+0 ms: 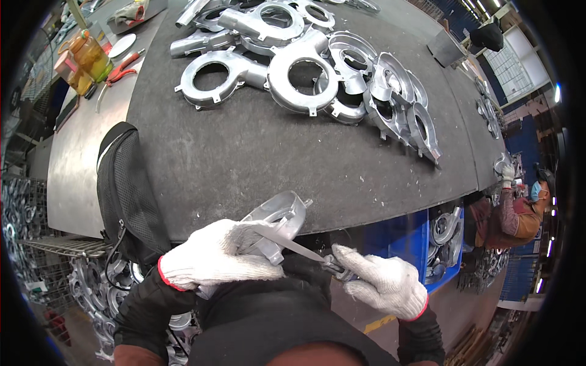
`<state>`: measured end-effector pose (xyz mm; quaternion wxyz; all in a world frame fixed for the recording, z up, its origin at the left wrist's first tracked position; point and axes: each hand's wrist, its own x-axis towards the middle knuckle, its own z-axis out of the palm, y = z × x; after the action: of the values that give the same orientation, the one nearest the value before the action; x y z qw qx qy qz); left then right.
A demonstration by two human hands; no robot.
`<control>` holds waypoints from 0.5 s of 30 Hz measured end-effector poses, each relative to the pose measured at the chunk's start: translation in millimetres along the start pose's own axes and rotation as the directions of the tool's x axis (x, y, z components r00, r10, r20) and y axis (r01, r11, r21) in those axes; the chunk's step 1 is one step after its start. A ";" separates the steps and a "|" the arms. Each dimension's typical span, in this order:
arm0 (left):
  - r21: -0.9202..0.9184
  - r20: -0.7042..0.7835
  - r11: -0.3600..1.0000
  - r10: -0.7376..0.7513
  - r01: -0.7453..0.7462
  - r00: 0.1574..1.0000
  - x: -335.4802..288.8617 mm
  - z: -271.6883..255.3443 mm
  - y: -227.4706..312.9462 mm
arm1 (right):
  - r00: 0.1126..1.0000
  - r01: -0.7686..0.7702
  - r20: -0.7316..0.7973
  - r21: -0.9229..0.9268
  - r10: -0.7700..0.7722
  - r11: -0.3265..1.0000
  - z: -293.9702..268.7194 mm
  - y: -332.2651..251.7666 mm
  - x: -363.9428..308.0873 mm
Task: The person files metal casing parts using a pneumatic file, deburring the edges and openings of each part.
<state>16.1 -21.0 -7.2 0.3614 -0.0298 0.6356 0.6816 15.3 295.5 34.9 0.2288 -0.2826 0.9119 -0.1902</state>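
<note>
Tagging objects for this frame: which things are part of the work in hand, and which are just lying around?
In hand:
- left hand, gloved, holding a metal casting at the table edge
- right hand, gloved, holding a thin file-like tool against the casting

Lying about:
- pile of similar castings on the dark mat
- red-handled pliers
- amber bottle
- black bag
- blue bin of parts

We see a wide bare stretch of dark bench (244,158) between our hands and the pile of metal housings (317,79) at its far side, with a black bag (125,189) blocking its left edge.
</note>
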 end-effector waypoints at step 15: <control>0.312 0.108 0.950 -0.024 -0.011 0.994 0.0 -13.4 16.2 | 0.998 0.064 0.012 -0.141 -0.063 0.988 -1.3 -1.9 11.7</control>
<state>1.9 -31.7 4.0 0.3984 0.0635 0.7143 0.5719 6.7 287.2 33.2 0.2053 -0.3276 0.9128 -0.1314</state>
